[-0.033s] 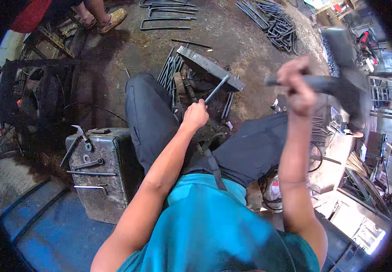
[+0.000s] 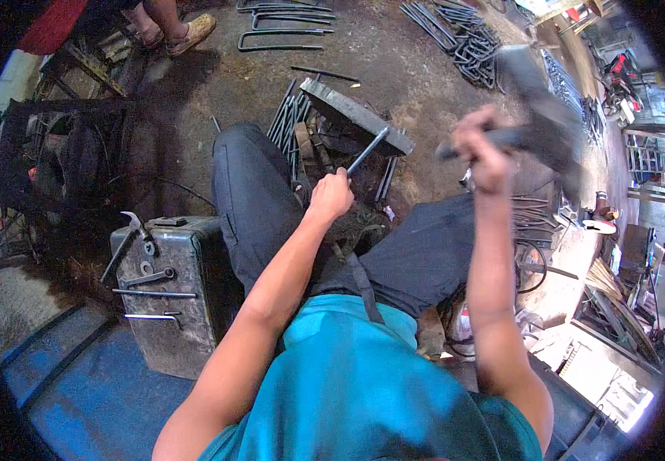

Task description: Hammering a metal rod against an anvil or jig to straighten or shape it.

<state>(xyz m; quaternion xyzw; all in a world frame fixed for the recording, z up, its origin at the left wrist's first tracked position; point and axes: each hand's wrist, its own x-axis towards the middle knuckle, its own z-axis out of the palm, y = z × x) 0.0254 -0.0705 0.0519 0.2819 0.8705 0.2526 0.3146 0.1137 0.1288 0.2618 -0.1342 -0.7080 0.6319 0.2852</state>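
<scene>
My left hand (image 2: 331,194) is closed around a metal rod (image 2: 368,151). The rod's far end rests on a thick steel block (image 2: 352,115), which slants across the floor in front of my knees. To the right, my raised right hand (image 2: 486,150) grips the handle of a large hammer (image 2: 544,100). Its big dark head is smeared by motion and stands apart from the rod and the block. Several thin rods (image 2: 288,127) lie on the floor by the block's left end.
A grey metal box (image 2: 175,296) on my left carries a claw hammer (image 2: 134,227), a wrench (image 2: 150,277) and small rods. U-shaped bars (image 2: 282,40) lie ahead, with a heap of bent rods (image 2: 475,50) beyond right. Another person's foot in a shoe (image 2: 192,34) is far left.
My right hand and the hammer have swung to the left, nearer the block. My left hand and the rod have stayed almost in place.
</scene>
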